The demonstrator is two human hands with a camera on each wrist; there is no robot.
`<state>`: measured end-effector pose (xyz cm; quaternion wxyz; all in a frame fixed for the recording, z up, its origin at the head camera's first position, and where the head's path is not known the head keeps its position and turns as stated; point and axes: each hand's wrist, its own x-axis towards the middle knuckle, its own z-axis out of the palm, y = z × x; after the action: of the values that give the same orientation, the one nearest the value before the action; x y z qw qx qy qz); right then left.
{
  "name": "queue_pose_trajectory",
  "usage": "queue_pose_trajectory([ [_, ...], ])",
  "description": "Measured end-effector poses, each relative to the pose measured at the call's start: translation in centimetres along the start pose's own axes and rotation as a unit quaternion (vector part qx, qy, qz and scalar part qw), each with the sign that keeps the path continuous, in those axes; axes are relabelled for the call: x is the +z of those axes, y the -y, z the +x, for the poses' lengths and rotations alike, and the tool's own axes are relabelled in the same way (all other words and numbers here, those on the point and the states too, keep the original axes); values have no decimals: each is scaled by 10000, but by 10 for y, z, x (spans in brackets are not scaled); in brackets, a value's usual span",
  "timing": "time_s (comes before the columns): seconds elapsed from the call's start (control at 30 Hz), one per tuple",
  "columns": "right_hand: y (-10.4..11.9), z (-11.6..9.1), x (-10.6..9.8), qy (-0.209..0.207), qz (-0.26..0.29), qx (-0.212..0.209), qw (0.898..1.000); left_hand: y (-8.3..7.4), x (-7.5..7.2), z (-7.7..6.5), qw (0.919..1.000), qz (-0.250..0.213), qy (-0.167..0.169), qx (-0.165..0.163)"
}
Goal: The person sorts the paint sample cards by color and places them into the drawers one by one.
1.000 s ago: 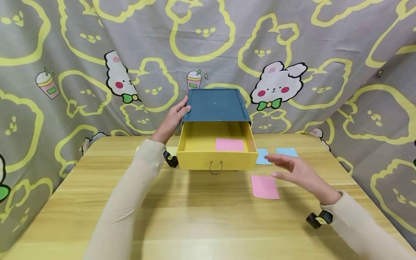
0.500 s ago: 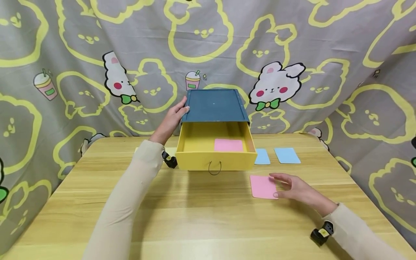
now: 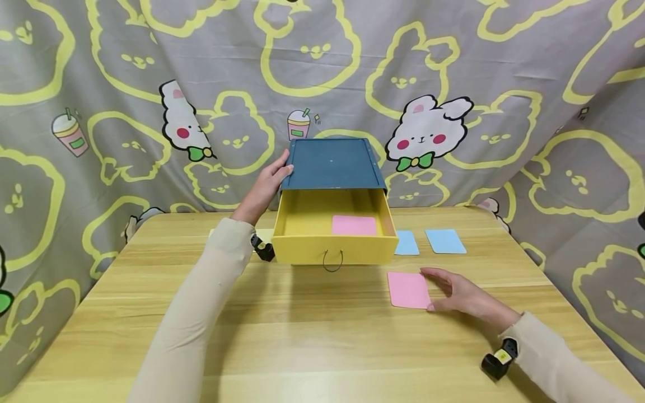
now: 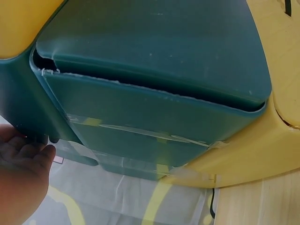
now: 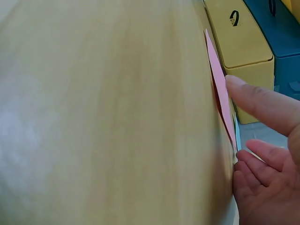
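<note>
In the head view, my left hand point(image 3: 267, 182) grips the upper left side of a dark blue box point(image 3: 332, 162), its thumb over the top edge. The left wrist view shows curled fingers at the blue casing point(image 4: 150, 108). The box's yellow drawer point(image 3: 302, 249) is pulled out, with a pink square card point(image 3: 354, 225) inside. My right hand point(image 3: 466, 296) is low over the table at the right edge of another pink card point(image 3: 409, 290). Its thumb and fingers are spread apart near that card's two right corners. From the right wrist, this card point(image 5: 218, 84) shows almost edge-on beside the thumb.
Two light blue cards lie right of the box: one point(image 3: 407, 243) partly hidden by the drawer, the other point(image 3: 445, 241) farther right. A pale yellow card point(image 3: 265, 234) shows between the left wrist and the drawer. A patterned curtain point(image 3: 332, 67) hangs behind the wooden table point(image 3: 322, 341).
My right hand has come down and toward me to the pink card's right edge, then shifted slightly right, uncovering the right blue card. The left hand and drawer stay put.
</note>
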<state>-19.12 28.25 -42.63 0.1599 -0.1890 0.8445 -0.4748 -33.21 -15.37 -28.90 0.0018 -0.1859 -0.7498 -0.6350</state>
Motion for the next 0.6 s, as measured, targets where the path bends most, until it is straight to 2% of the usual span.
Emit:
queue_pose_trajectory([
  [0.3,0,1,1,-12,-310,-194,9993,1,1,0,10000,-62,12,-26],
  [0.6,4,3,4,-238,-812,-54,9964,-1,1,-2,10000,-67,28,20],
])
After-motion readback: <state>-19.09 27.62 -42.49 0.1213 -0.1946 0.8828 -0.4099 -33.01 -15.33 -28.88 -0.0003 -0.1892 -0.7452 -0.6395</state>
